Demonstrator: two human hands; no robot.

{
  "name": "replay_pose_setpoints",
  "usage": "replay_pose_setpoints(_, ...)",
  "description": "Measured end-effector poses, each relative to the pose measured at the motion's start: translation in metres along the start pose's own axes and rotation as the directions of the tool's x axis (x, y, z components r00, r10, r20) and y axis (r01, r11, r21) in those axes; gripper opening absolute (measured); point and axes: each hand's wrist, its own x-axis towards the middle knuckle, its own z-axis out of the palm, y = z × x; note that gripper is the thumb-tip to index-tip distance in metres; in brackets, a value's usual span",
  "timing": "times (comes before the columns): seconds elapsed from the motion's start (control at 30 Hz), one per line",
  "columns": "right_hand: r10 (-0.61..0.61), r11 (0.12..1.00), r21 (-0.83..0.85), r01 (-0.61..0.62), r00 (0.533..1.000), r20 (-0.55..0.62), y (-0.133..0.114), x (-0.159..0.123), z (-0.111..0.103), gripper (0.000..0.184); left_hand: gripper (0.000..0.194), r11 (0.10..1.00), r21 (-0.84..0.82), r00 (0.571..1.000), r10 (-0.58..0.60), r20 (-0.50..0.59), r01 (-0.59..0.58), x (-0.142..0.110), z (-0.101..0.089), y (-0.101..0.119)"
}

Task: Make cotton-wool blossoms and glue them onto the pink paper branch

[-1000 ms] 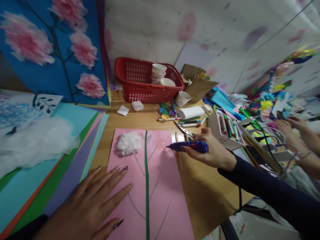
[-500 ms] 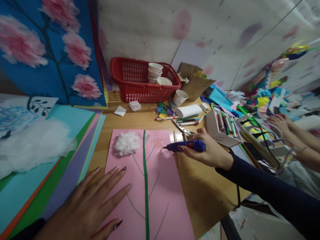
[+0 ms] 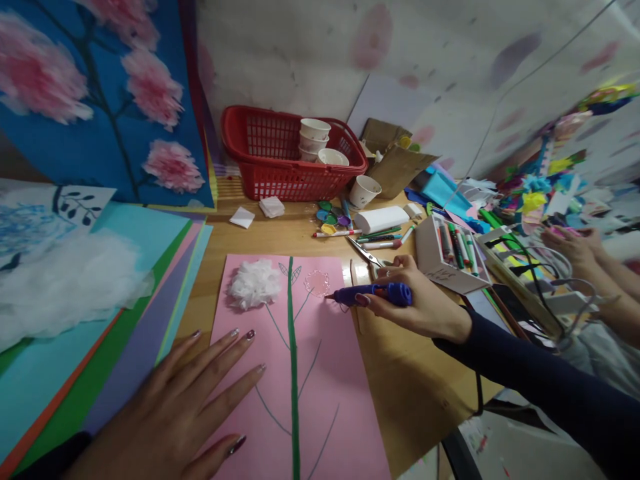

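Note:
My right hand (image 3: 410,297) grips a blue glue pen (image 3: 376,294) with its thin tip pointing left. The tip meets the lower right edge of a shiny clear glue ring (image 3: 317,283) on a pink sheet of paper (image 3: 345,373). On that sheet are a thick green stem (image 3: 294,373), thin drawn branches and a small outlined leaf pair (image 3: 290,272). A ruffled white tissue flower (image 3: 255,285) sits left of the stem. My left hand (image 3: 175,400) lies with fingers spread over the sheet's lower left part.
Behind stand a red basket (image 3: 295,180) with paper cups, a loose cup (image 3: 365,191) and a white marker box (image 3: 445,257). Scissors (image 3: 367,257) lie near my right hand. Coloured papers (image 3: 125,360) and white tissue (image 3: 75,287) are at left. Another person's hands (image 3: 575,247) are at far right.
The view has shifted slightly. The glue pen's tip stays near the ring's lower right edge, and my left hand keeps its place. At far right, the other person's hands have moved a little.

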Motion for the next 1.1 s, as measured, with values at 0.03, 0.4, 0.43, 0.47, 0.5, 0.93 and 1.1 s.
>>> replay_pose_setpoints(0.03,0.006,1.000,0.005,-0.006,1.000,0.006,-0.0008,-0.0003,-0.0001,0.035,0.060,1.000,-0.003,1.000,0.000,0.003,0.000,0.0000,0.0002,0.0001)
replay_pose_setpoints(0.4,0.057,0.994,0.095,-0.054,0.998,-0.034,-0.0023,-0.0006,0.0050,0.037,0.061,1.000,0.002,1.000,0.001,0.008,-0.001,0.0009,-0.0011,0.0010)
replay_pose_setpoints(0.43,0.055,0.994,0.097,-0.052,0.998,-0.027,-0.0027,-0.0002,0.0045,0.037,0.060,1.000,0.001,1.000,0.001,0.012,-0.001,0.0009,-0.0014,0.0008)
replay_pose_setpoints(0.47,0.050,0.994,0.095,-0.048,0.999,-0.020,-0.0031,0.0001,0.0038,0.037,0.059,1.000,0.001,1.000,0.001,0.011,-0.001,0.0009,-0.0016,0.0007)
replay_pose_setpoints(0.5,0.044,0.995,0.089,-0.043,0.999,-0.010,-0.0035,0.0004,0.0030,0.036,0.058,1.000,0.001,1.000,0.002,0.010,-0.002,0.0009,-0.0017,0.0005)
replay_pose_setpoints(0.93,-0.007,1.000,0.027,0.007,1.000,0.022,-0.0045,0.0027,0.0014,0.037,0.065,1.000,-0.020,1.000,-0.001,-0.007,0.001,0.0014,-0.0009,0.0017)
replay_pose_setpoints(1.1,-0.007,0.999,0.042,0.006,0.999,0.042,-0.0048,0.0039,0.0009,0.035,0.061,1.000,-0.025,1.000,-0.002,0.007,0.002,0.0015,-0.0015,0.0009)
